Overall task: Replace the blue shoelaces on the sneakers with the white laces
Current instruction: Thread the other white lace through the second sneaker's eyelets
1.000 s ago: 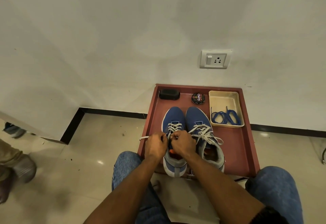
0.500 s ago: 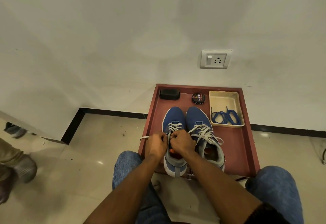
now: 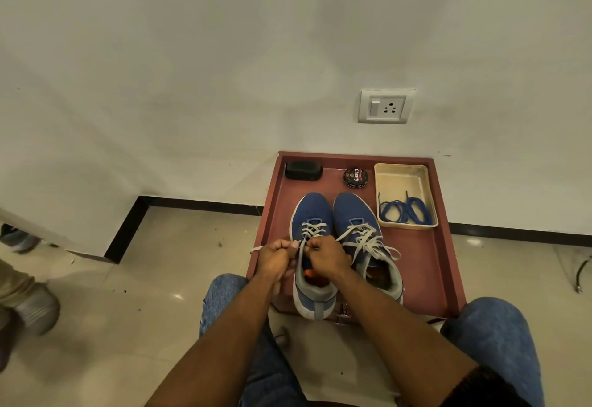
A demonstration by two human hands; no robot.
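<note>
Two blue sneakers stand side by side on a red tray. The left sneaker carries a white lace through its lower eyelets. My left hand pinches one end of that lace, which sticks out to the left past the tray's edge. My right hand pinches the lace at the shoe's upper eyelets. The right sneaker is laced in white with loose ends. The blue laces lie in a cream dish.
A black brush and a round polish tin sit at the tray's far end by the wall. My knees in jeans flank the tray. Another person's shoe stands on the floor at the left.
Both hands have stayed at the left sneaker's top eyelets, with only a small shift of the fingers on the lace.
</note>
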